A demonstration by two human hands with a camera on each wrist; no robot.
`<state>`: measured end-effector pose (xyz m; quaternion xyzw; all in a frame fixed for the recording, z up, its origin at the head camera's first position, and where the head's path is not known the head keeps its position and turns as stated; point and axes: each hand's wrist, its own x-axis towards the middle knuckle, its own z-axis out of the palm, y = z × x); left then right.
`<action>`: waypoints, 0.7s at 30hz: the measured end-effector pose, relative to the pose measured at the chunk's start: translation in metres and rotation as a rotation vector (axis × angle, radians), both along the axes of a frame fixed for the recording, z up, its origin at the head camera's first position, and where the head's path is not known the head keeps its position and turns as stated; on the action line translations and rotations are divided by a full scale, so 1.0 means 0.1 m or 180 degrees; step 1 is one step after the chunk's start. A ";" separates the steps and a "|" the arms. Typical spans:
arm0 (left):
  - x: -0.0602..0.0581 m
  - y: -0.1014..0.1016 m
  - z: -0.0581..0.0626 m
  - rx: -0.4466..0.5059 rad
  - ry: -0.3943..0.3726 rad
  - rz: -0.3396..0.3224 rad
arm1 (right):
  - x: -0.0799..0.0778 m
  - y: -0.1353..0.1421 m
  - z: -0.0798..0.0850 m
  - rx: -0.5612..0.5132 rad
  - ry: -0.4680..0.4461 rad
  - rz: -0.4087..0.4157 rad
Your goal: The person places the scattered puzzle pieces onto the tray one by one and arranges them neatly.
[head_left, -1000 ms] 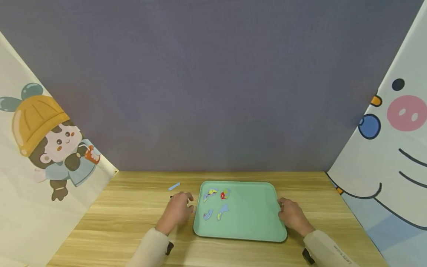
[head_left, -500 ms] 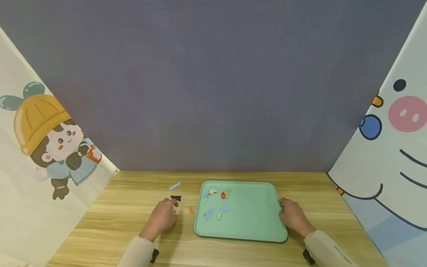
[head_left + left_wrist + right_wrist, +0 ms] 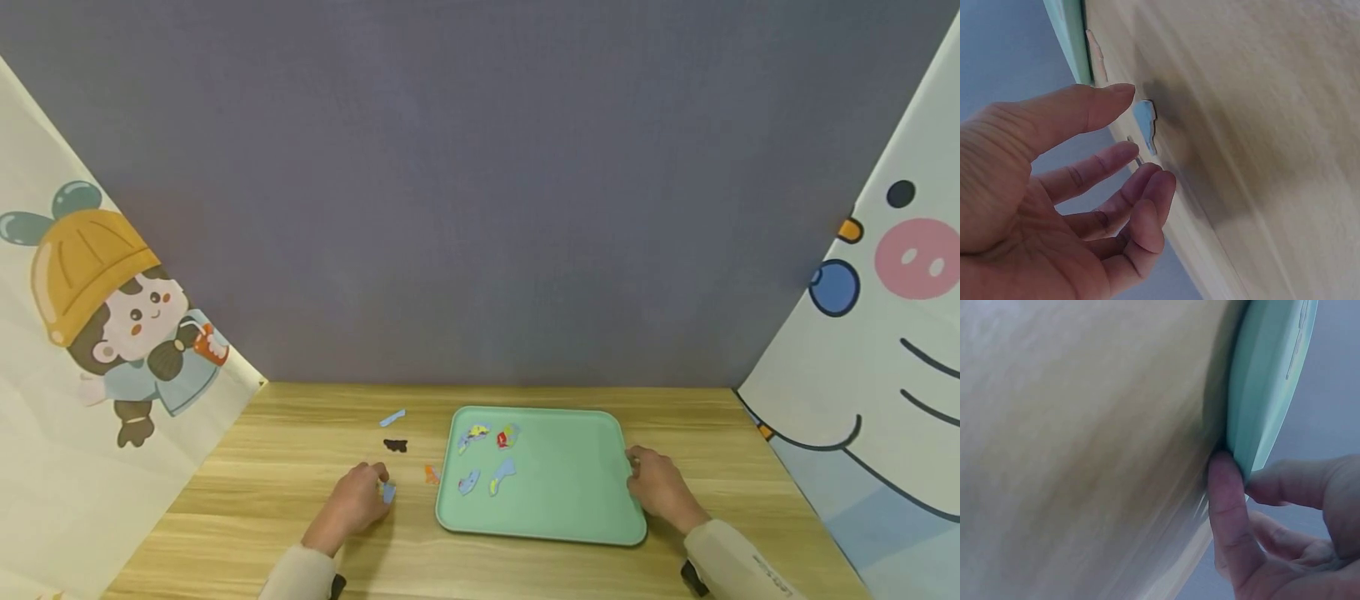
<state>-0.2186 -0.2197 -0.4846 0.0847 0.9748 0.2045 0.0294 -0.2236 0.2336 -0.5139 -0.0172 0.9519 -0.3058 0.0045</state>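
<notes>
Four small flat coloured puzzle pieces point(image 3: 486, 458) already lie in the mint-green plastic tray point(image 3: 577, 517). A small blue flat piece point(image 3: 1145, 120) lies on the wooden table point(image 3: 285, 467), just off the left hand point(image 3: 351, 502), whose fingers point(image 3: 1116, 154) are relaxed, grasping nothing. An orange piece point(image 3: 431, 474), a dark piece point(image 3: 395, 445) and a light-blue strip point(image 3: 392, 417) remain outside. The right hand point(image 3: 658, 487) pinches the tray's right rim.

The scene is lit evenly and softly from above, and no glare is seen. Faint shadows are cast beneath the hands in the head view. Wide-angle stretching is seen at that view's edges. Both wrist views are blurred, and the table point(image 3: 1260, 125) grain is smeared.
</notes>
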 end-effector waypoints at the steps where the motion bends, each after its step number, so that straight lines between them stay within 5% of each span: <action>1: 0.00 0.00 0.00 0.0014 -0.0015 -0.0002 | 0.00 0.00 0.00 -0.0007 -0.0006 -0.0003; 21: -0.07 0.06 -0.09 0.0021 -0.0093 0.0031 | 0.00 0.01 0.00 0.0009 -0.0013 -0.0024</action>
